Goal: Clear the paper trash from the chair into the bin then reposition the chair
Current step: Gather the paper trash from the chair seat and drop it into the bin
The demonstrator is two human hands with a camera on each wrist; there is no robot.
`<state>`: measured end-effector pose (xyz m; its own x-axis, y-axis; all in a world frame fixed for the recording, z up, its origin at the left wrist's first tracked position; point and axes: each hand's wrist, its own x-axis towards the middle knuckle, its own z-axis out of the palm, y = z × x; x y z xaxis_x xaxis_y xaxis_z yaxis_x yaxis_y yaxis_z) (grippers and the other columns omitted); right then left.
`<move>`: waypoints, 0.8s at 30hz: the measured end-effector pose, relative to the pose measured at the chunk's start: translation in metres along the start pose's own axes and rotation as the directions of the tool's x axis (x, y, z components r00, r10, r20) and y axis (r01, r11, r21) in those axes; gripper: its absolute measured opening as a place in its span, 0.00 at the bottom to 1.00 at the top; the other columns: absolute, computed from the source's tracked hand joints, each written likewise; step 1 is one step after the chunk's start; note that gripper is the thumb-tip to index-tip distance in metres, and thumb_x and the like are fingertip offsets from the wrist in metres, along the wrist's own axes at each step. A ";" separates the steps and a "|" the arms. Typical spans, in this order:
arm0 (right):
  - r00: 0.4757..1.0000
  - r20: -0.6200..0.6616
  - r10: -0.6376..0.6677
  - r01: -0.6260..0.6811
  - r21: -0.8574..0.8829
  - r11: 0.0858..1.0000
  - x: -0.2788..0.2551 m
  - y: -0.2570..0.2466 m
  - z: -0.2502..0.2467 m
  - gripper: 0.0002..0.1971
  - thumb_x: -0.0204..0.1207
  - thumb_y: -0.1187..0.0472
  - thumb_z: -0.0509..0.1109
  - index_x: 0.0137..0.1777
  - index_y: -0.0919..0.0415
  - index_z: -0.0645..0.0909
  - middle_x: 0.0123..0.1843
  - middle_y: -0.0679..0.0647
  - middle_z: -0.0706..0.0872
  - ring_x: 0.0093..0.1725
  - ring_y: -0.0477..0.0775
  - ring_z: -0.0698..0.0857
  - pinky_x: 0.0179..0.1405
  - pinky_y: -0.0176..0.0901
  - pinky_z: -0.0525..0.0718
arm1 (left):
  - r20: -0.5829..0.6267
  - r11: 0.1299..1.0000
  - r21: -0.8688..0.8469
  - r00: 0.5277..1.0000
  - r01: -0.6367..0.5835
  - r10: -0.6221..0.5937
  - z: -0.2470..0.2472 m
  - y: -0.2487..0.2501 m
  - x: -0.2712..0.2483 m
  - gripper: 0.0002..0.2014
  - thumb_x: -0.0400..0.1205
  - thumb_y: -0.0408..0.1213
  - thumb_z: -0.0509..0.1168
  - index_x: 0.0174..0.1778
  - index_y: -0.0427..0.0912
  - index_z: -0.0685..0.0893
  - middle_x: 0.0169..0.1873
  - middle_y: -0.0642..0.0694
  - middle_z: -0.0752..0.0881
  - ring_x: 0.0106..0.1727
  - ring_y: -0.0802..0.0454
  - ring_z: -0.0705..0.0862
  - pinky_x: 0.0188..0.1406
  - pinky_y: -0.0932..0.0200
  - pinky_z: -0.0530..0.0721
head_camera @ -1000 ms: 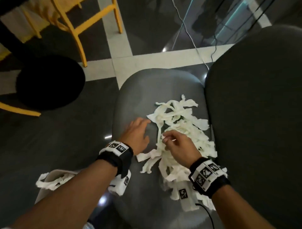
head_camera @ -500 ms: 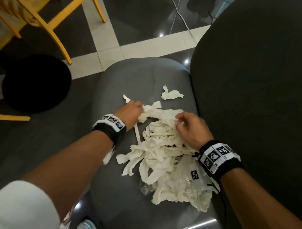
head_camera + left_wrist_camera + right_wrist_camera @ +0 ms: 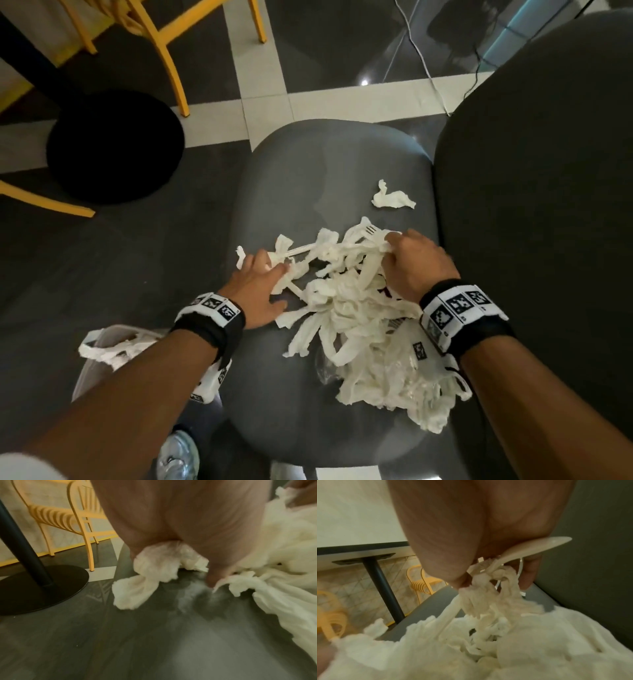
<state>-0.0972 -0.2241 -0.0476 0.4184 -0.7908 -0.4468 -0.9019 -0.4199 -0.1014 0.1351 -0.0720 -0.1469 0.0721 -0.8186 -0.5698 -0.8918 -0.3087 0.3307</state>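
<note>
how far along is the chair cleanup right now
Early on. A few paper strips already hang in the bin on the floor beside the chair. Both the left hand and the right hand are gathering the paper pile, with plastic cutlery mixed in. One stray scrap lies apart. The chair has yet to be repositioned.

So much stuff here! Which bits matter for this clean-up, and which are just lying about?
Part of the job:
- paper strips on the grey chair seat
- stray scrap
- bin, paper already inside
- left hand and right hand, both gripping paper

Just around:
- yellow chair
- black table base
- floor cable
</note>
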 end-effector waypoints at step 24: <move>0.997 0.022 0.073 -0.071 -0.061 0.996 0.131 0.020 0.012 0.28 0.75 0.64 0.74 0.74 0.60 0.71 0.67 0.66 0.81 0.63 0.72 0.83 0.59 0.55 0.81 | -0.280 0.941 -0.328 0.943 0.080 -0.178 0.000 -0.043 -0.042 0.11 0.80 0.46 0.68 0.35 0.50 0.75 0.49 0.53 0.73 0.52 0.50 0.76 0.48 0.49 0.83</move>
<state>-0.0621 -0.3308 -0.1191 0.3490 -0.8093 -0.4724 -0.9212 -0.3887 -0.0146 0.1707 -0.0241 -0.1369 0.3517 -0.8528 -0.3860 -0.6869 -0.5152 0.5125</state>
